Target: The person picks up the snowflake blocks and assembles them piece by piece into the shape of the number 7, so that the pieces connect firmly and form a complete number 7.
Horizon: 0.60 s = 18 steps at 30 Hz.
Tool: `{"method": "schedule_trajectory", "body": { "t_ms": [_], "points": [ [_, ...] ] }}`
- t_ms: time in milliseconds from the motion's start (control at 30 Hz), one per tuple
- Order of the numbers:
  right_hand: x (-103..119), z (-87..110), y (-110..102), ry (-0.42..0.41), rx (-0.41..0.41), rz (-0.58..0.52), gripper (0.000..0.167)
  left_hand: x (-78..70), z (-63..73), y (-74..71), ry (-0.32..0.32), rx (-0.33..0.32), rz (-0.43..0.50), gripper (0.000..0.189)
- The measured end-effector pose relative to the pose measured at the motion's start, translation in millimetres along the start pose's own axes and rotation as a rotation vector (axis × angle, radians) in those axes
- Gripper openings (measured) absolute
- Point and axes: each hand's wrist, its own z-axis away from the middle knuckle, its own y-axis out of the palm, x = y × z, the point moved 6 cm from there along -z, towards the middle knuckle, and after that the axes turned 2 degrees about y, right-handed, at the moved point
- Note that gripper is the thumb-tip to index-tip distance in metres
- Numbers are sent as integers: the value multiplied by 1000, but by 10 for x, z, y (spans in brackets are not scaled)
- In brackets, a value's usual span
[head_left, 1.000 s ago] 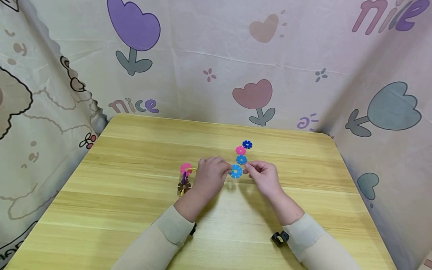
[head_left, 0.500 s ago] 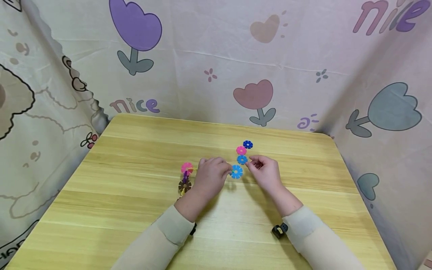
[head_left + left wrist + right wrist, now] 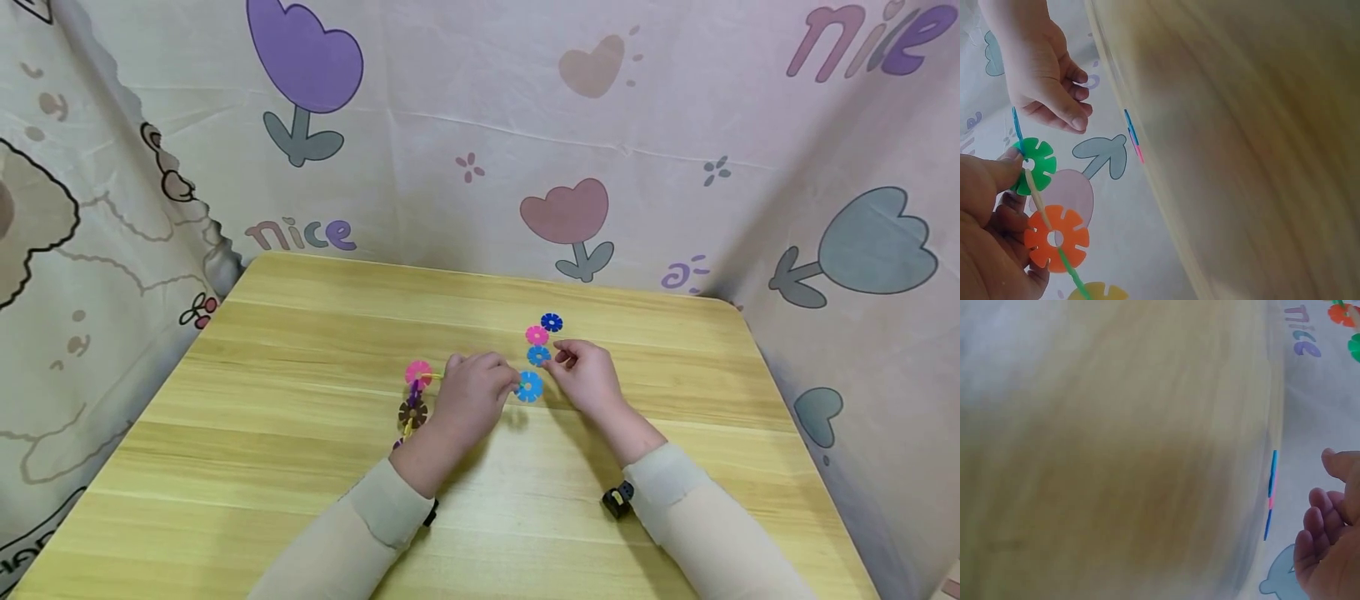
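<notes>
My left hand (image 3: 471, 400) holds a chain of slotted plastic discs above the table. In the left wrist view, its thumb and fingers pinch a green slotted disc (image 3: 1040, 165). A light-blue slotted disc (image 3: 530, 387) joins the green one at the chain's right end. An orange slotted disc (image 3: 1067, 240) hangs on the other side, joined through a pale disc seen edge-on. Further left run a pink disc (image 3: 417, 374) and a brown disc (image 3: 412, 413). My right hand (image 3: 588, 379) hovers near a loose blue disc (image 3: 537, 356), fingers loosely bent, nothing between them.
Beyond the loose blue disc, a pink disc (image 3: 536, 335) and a dark-blue disc (image 3: 551, 322) lie flat in a slanting row on the wooden table (image 3: 300, 333). A printed cloth (image 3: 435, 100) hangs behind the table and at both sides.
My right hand has drawn back from the light-blue disc and shifted slightly towards the loose discs. The left hand keeps its hold, and the light-blue disc has moved slightly right and nearer.
</notes>
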Motion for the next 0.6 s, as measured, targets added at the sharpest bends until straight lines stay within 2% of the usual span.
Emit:
{"method": "schedule_trajectory", "body": {
  "t_ms": [267, 600],
  "points": [
    [-27, -37, 42, 11, 47, 66, 39, -7, 18, -15, 13, -8, 3, 11],
    [-78, -109, 126, 67, 137, 124, 48, -20, 35, -39, 19, -27, 7, 12]
  ]
}}
